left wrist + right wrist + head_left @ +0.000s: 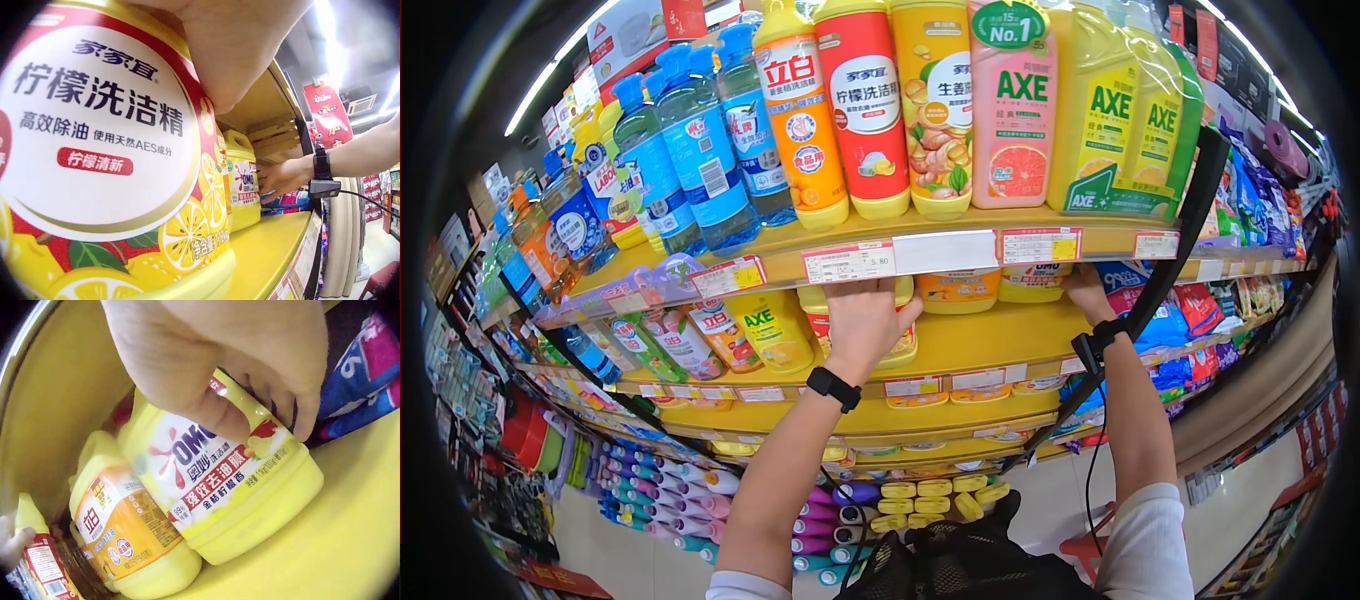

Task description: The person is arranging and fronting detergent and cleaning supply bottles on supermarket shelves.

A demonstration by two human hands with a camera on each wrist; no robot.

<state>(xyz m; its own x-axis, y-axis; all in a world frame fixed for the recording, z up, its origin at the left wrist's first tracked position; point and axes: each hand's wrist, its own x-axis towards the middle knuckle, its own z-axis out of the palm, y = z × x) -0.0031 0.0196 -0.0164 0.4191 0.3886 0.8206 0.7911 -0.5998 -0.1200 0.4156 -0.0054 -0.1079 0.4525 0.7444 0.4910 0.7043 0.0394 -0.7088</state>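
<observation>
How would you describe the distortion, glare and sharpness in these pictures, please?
Head: strong fisheye bending, the shelf edge bowed, corners black; left wrist: the ceiling light glares white at upper right; right wrist: corners are dark, but uncovered lettering on the OMO bottle is readable.

The right hand (231,356) grips a yellow OMO bottle (240,503) on a yellow shelf (344,544), beside an orange-labelled bottle (128,528); the left hand (11,545) holds a red-labelled bottle (47,565).
</observation>
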